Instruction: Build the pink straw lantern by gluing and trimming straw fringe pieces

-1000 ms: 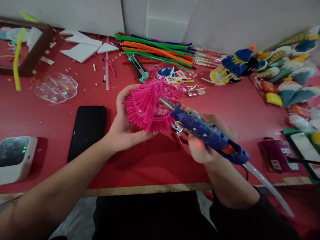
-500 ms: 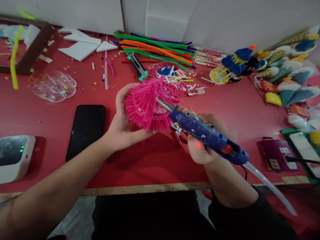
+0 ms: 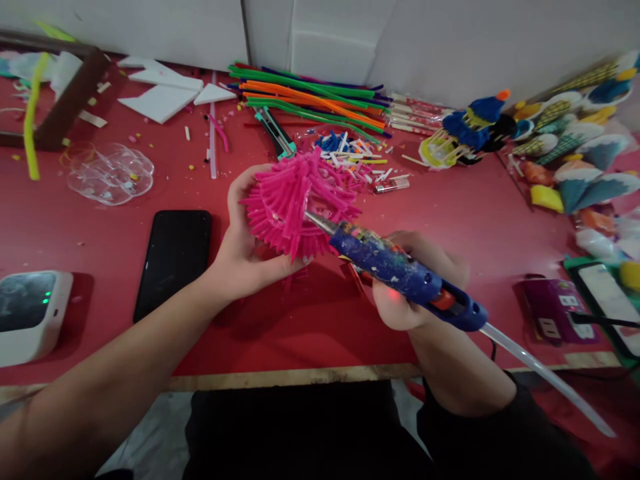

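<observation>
My left hand (image 3: 245, 247) curls around the left and near sides of a bright pink craft piece (image 3: 280, 200) made of layered pipe-cleaner strips, held above the table. My right hand (image 3: 410, 287) grips a blue, paint-smeared hot glue gun (image 3: 395, 263), with a clear glue stick (image 3: 545, 377) sticking out of its back end. The metal nozzle (image 3: 320, 222) points left into the gap among the pink strips, at or very near their surface. Partly hidden beneath the gun lies a red-handled tool (image 3: 357, 275).
Pipe cleaners (image 3: 310, 97), a utility knife (image 3: 274, 130), cut scraps (image 3: 350, 150) and a lighter (image 3: 392, 185) lie behind the piece. A black phone (image 3: 173, 263) and white device (image 3: 33, 317) are at left. A purple power socket block (image 3: 557, 310) and a blue figure (image 3: 473, 127) stand at right.
The glue gun has shifted left and slightly down, its nozzle moving lower along the gap in the pink strips. My left hand and the pink piece have tilted slightly.
</observation>
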The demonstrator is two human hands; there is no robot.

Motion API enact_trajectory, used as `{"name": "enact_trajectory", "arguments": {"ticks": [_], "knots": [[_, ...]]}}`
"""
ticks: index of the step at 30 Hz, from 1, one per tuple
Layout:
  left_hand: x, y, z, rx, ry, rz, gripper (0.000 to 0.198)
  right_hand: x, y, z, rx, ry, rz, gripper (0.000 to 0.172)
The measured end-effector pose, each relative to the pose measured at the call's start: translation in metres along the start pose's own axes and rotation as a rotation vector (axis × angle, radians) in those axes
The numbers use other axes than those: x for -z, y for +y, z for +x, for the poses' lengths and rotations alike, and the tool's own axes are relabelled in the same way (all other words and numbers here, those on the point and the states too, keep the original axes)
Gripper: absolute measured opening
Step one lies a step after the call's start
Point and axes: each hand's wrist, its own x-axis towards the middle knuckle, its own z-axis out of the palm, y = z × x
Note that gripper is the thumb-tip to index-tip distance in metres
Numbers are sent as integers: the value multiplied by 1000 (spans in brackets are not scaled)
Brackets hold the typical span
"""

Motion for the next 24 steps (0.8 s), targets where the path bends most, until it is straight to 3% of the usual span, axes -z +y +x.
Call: {"name": "enact_trajectory", "arguments": {"ticks": [8, 14, 20, 24], "knots": [[6, -3, 0, -5, -39, 21, 116, 5, 0, 2, 33, -75, 18, 10], [0, 7, -1, 103, 66, -74, 99, 5, -3, 4, 16, -63, 14, 4], [2, -4, 1, -7, 32, 12, 112, 4, -3, 3, 19, -59, 16, 5], [7, -4, 2, -9, -17, 27, 115, 4, -2, 3, 47, -81, 24, 7]]}}
